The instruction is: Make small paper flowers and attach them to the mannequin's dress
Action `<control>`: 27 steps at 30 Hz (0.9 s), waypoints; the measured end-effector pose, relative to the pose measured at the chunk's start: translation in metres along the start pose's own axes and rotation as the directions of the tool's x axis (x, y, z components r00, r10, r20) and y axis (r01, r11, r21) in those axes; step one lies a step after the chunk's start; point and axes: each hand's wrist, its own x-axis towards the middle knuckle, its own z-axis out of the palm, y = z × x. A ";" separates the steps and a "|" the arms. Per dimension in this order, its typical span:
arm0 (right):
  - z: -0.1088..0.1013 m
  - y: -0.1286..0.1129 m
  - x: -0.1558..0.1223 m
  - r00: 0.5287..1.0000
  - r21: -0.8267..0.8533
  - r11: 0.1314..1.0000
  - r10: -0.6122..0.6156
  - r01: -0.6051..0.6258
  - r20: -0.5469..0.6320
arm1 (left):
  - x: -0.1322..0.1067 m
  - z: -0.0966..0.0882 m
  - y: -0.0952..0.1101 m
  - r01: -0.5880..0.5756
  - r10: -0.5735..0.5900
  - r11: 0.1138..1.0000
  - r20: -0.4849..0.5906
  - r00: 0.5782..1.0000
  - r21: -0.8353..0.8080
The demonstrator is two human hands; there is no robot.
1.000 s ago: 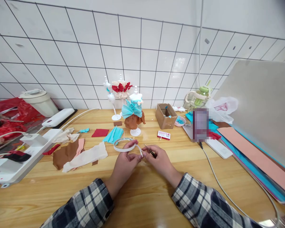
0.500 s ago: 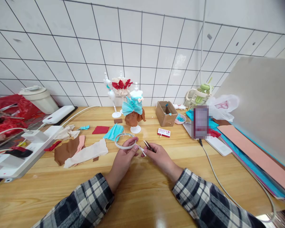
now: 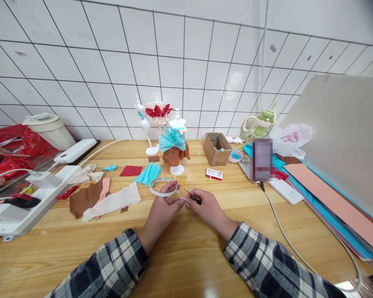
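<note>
Fingers narrowed, your left hand (image 3: pixel 162 210) and right hand (image 3: pixel 208 210) nearly met above the wooden table (image 3: pixel 186 256), on the near side of the miniature dress form (image 3: pixel 174 140) in turquoise and brown. Up in your left grip sat the white tape roll (image 3: pixel 158 192), clear of the tabletop! Your right fingers held a slim pointed metal tool (image 3: pixel 195 198), tip angled left; snips or tweezers, you couldn't tell. And between the hands ran the loose tape end (image 3: pixel 181 195), pinched at the fingertips. Handling that strip looked like the step in hand; the next move seemingly called for a firm pinch, no twisting, and that point kept off it.
</note>
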 end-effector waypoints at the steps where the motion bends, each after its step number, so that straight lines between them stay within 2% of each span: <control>1: 0.000 -0.001 -0.001 1.000 -0.026 1.000 -0.010 0.010 -0.003 | 0.000 -0.001 -0.001 0.002 -0.002 1.000 0.004 1.000 0.013; 11: 0.000 -0.002 -0.001 0.999 -0.089 0.996 -0.031 0.029 -0.024 | -0.002 0.004 0.001 0.048 -0.049 0.996 -0.009 0.999 -0.071; 17: -0.002 -0.004 -0.003 0.998 -0.118 0.992 -0.055 0.052 -0.024 | -0.001 0.002 0.001 0.054 -0.053 0.997 0.021 0.998 -0.045; 21: -0.007 -0.005 -0.004 0.996 -0.198 0.976 -0.091 0.088 -0.005 | 0.000 0.001 0.000 0.078 -0.076 0.996 0.040 0.996 -0.050; 25: -0.008 -0.001 -0.004 0.994 -0.236 0.965 -0.107 0.113 0.039 | 0.001 -0.001 0.000 0.067 -0.066 0.998 0.013 0.998 -0.019; 27: -0.009 0.001 -0.003 0.993 -0.223 0.968 -0.114 0.115 0.018 | 0.003 -0.003 0.000 0.051 -0.051 0.999 -0.016 0.999 -0.012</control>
